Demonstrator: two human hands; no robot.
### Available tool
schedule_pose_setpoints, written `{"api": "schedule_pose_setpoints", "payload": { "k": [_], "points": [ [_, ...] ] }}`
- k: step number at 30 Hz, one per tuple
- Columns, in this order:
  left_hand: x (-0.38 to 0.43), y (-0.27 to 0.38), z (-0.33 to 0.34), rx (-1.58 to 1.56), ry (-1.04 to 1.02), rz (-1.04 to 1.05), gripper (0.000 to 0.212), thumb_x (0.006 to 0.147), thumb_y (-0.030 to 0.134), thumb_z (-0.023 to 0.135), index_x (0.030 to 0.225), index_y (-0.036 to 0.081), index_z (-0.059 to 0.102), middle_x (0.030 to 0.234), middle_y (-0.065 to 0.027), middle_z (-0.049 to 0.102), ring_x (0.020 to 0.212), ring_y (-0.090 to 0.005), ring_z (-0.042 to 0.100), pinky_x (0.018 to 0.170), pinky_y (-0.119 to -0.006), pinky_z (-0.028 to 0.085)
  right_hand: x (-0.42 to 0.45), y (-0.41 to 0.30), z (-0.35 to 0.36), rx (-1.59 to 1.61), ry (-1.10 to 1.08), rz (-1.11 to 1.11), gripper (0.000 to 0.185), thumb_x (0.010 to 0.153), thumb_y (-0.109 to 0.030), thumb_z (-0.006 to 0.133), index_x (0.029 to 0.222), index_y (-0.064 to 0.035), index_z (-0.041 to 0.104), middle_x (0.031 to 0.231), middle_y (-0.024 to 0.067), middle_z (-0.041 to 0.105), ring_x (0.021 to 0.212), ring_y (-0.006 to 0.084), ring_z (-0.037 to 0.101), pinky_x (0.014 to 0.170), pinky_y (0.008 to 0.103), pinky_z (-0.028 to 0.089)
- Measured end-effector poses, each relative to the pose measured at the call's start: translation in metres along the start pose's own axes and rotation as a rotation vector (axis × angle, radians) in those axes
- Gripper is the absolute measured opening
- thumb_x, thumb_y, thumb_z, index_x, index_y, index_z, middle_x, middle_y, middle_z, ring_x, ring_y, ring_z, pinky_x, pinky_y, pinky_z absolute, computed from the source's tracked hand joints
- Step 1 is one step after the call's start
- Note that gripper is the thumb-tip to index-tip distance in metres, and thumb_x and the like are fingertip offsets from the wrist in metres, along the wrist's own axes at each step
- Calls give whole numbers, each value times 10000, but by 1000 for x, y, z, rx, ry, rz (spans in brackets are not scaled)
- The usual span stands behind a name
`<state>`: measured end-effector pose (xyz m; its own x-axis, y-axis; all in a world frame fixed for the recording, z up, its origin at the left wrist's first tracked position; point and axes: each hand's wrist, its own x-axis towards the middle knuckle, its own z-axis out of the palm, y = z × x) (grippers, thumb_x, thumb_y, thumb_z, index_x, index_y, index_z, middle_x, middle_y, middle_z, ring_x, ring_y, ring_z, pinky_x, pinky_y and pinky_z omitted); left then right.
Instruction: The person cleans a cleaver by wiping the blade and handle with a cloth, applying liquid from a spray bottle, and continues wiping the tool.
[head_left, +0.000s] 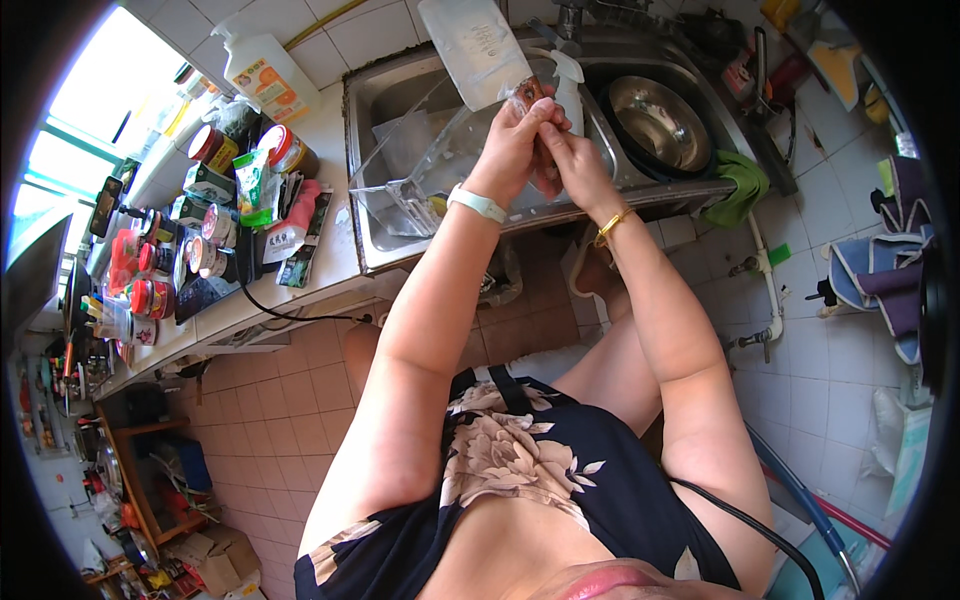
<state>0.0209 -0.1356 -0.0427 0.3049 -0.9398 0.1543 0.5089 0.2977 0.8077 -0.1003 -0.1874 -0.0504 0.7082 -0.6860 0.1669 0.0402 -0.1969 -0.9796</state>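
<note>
Over the left basin of a stainless steel double sink (360, 202), a cleaver (480, 52) is held with its broad blade pointing up and away from me. My left hand (512, 139), with a pale band at the wrist, closes around its brown wooden handle (528, 91). My right hand (581, 161), with a gold bracelet, meets it at the lower handle; the fingers hide most of the grip. A clear plastic box (442, 161) leans in the basin below. Just beyond my hands stands a white spray bottle (568, 75).
Metal bowls (660, 124) fill the right basin, and a green cloth (739, 187) hangs over the rim. Jars (289, 148) and packets crowd the left counter (326, 142), near a large translucent jug (266, 71). A phone on a mount (106, 206) stands by the window. Pipes (766, 277) run along the right wall.
</note>
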Motion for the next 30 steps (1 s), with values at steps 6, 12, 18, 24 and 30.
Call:
{"api": "schedule_pose_setpoints", "payload": {
  "k": [6,12,18,24,30],
  "points": [
    [13,-17,-15,191,166,188,234,1016,184,559,1165,5,526,833,-87,646,617,-166,628,448,-295,470,25,8,-7,-377,369,-315,428,892,-386,725,1052,4,646,993,160,706,844,267,684,753,368,536],
    [9,-27,-31,439,276,76,141,972,95,571,1030,-32,588,856,-67,660,736,-119,597,623,-286,488,54,12,19,-234,267,-347,486,862,-310,757,1194,12,608,1080,172,693,990,272,673,866,357,531],
    [12,-53,-42,444,307,350,162,916,95,637,967,-55,602,930,-106,674,876,-161,618,737,-325,508,64,22,43,-261,320,-194,350,870,-178,626,1132,52,630,1005,213,708,891,332,687,818,372,537],
    [9,-48,-42,617,281,365,204,902,102,629,797,-70,598,713,-96,638,679,-155,574,606,-339,472,69,27,28,44,284,-88,274,931,-154,521,1017,70,652,913,134,719,796,250,674,704,353,505],
    [-3,-30,-33,502,268,270,145,945,110,617,948,-21,555,679,-41,572,589,-111,530,537,-285,429,68,9,4,296,560,-226,134,938,-60,571,1012,3,664,931,68,700,792,121,628,719,252,508]
  ]
}}
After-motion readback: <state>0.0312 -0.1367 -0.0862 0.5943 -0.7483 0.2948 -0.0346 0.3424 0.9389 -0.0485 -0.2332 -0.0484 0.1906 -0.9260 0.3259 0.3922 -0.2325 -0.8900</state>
